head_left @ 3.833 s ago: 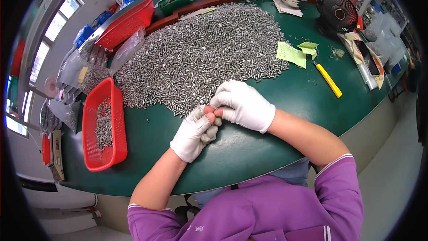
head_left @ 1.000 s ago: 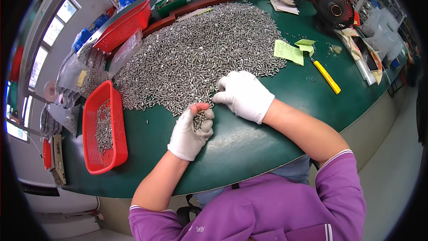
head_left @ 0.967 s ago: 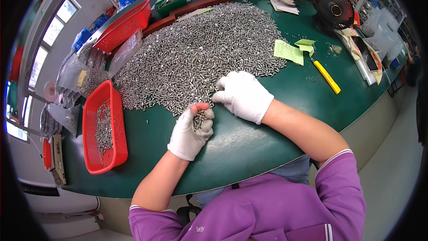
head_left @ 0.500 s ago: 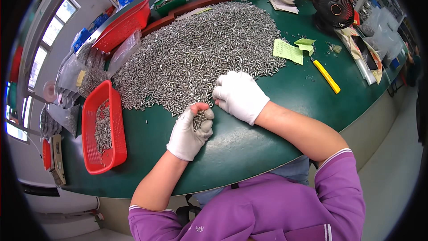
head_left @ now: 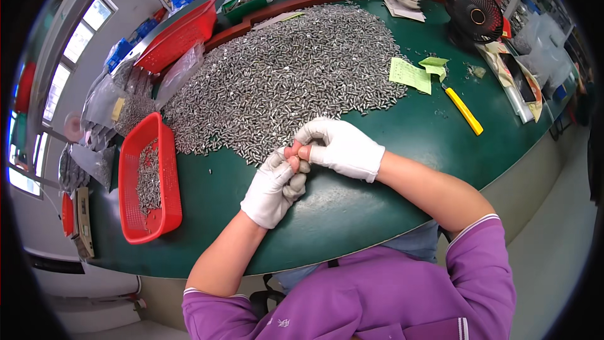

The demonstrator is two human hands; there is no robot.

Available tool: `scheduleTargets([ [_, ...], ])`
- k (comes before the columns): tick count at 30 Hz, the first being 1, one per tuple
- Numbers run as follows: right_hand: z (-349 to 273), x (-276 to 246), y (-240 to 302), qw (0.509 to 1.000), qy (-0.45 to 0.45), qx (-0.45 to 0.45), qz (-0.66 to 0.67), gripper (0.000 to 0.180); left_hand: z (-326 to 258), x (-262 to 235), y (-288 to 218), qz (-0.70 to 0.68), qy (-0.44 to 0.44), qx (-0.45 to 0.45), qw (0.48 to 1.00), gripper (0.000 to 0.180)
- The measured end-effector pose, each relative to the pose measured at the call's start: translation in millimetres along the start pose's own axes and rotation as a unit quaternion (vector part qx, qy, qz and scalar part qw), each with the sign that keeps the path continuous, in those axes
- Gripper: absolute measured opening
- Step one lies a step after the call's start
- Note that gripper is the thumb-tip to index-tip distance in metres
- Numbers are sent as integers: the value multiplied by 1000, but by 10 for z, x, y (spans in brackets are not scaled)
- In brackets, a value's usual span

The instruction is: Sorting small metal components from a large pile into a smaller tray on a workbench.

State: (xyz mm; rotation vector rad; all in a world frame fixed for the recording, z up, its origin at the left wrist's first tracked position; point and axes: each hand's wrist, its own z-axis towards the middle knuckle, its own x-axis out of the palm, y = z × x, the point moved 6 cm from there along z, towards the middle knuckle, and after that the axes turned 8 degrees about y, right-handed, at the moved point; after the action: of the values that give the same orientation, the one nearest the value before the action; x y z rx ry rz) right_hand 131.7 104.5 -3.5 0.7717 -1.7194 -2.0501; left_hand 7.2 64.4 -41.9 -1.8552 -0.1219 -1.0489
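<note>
Hands are meeting just short of the near edge of the big heap of small metal pins: the left hand is curling half closed, apparently cupping some pins, though its palm is hidden and I cannot tell how many, while the right hand is bringing its bare fingertips together against the left thumb, seemingly pinching a pin too small to make out. The likeliest slip, as I judge it, is a pin escaping that pinch, since the pieces are tiny, smooth and round; one dropped here would be rolling on the green tabletop toward the person and possibly over the curved near edge, which is lying close below the wrists. A tilt of the cupped left hand would be spilling its load the same way. Reaching left, the forearm could be knocking the red basket sitting near the left hand, already holding a few pins and standing close to the tabletop's rim. Open room is lying mostly to the right of the right hand, a bare green stretch before the yellow utility knife and the green paper notes; beyond the fingers the heap is filling nearly everything, and a careless sweep would be scattering it.
</note>
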Motion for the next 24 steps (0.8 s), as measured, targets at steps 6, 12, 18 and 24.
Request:
scheduleTargets([
  [6,8,-191,90,912,-66,-69,-398,9,-59,-66,-31,-8,-67,0,998,23],
  [12,29,-21,127,846,-38,-127,-517,9,-40,-106,-39,-36,-58,24,997,29],
  [18,29,51,141,824,9,-111,-556,11,-44,-67,-45,-39,-54,27,997,28],
  [24,-56,-66,327,896,-49,-157,-413,17,-34,-26,-36,-12,-57,13,998,18],
])
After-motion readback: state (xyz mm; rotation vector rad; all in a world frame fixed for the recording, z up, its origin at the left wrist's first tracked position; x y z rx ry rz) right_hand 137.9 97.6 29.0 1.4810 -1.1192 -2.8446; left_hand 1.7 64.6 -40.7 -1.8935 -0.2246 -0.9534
